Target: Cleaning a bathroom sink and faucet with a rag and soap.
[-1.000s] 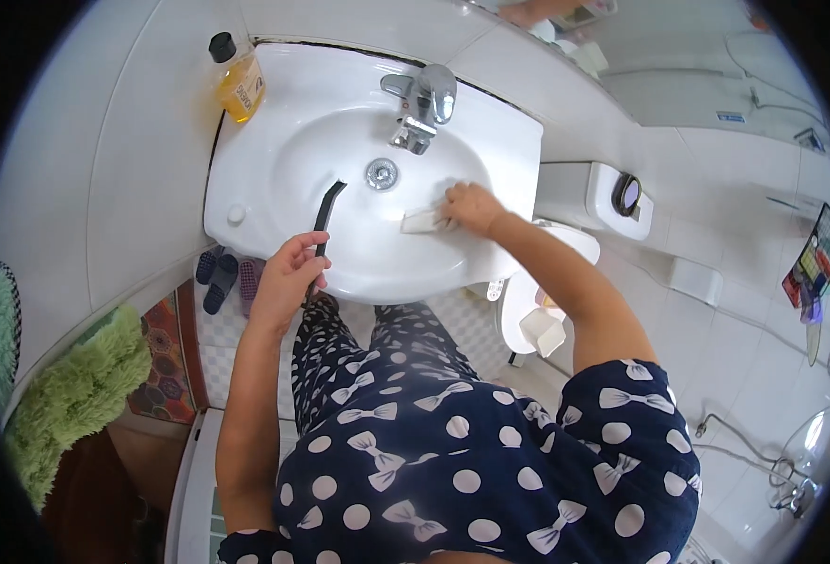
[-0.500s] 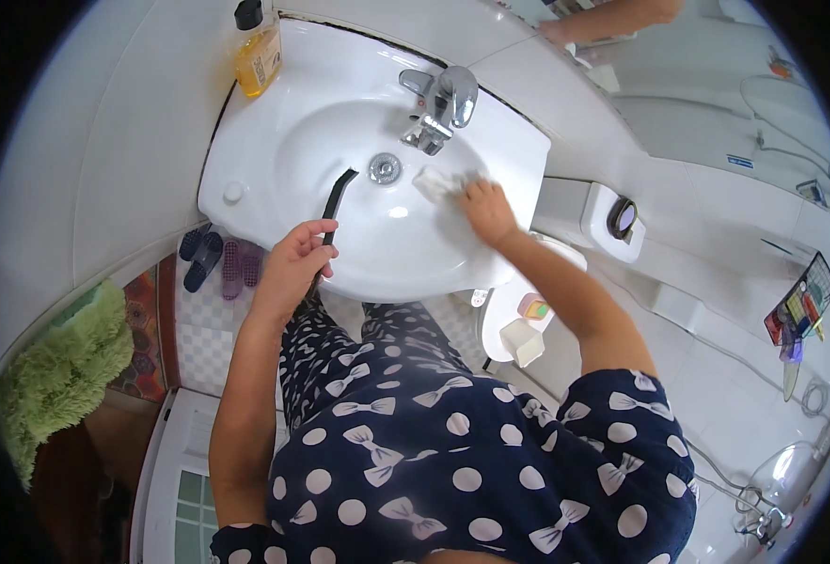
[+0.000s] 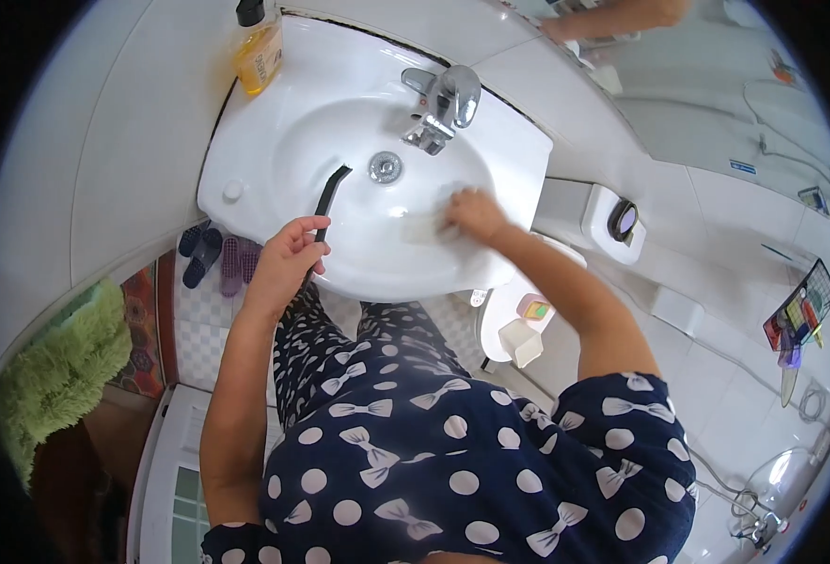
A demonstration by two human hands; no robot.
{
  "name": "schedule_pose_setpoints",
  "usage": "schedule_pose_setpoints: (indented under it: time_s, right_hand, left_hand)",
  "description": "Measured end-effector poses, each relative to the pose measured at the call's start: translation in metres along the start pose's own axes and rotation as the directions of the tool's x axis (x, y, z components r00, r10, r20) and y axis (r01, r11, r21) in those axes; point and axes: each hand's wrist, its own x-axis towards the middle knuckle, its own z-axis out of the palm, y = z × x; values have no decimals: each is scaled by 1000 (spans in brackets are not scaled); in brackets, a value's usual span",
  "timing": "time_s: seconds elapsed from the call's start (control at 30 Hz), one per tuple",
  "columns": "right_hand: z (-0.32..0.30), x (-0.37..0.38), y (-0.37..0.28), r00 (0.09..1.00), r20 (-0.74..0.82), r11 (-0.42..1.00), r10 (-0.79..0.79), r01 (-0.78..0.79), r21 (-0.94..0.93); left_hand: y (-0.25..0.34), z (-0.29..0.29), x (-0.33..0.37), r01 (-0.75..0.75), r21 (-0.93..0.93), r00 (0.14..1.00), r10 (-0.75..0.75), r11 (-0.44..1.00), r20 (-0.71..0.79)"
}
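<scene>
My left hand (image 3: 285, 266) pinches the handle of a slim black brush (image 3: 328, 195) between thumb and fingers, over the front left of a white washbasin (image 3: 518, 160). The bent, bristled end points into the bowl, left of the metal drain (image 3: 386, 167). Over on the bowl's right side, my right hand (image 3: 478, 216) is closed on a white cloth (image 3: 424, 228), which is smeared by motion and lies against the inner wall. A chrome faucet (image 3: 454, 94) rises behind the drain.
A bottle of yellow liquid (image 3: 259, 61) stands on the basin's back left corner. A small white round piece (image 3: 232, 191) sits on the left rim. To the right is a toilet (image 3: 495, 329) with a white container (image 3: 521, 343) on its lid. Slippers (image 3: 202, 256) lie on the floor at left.
My right hand has swept the cloth down along the bowl's right side, toward the front. My left hand and the brush have shifted slightly left.
</scene>
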Motion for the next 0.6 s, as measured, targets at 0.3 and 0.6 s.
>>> schedule_pose_setpoints:
  time_s: [0.3, 0.6]
  right_hand:
    - [-12, 18, -4, 946, -323, 961, 3, -92, -260]
    - [-21, 78, -187, 965, -181, 575, 191, 40, 817]
  left_hand:
    - [-6, 4, -4, 16, -20, 1000, -16, 1000, -1]
    - [16, -12, -24, -4, -25, 997, 2, 1000, -74]
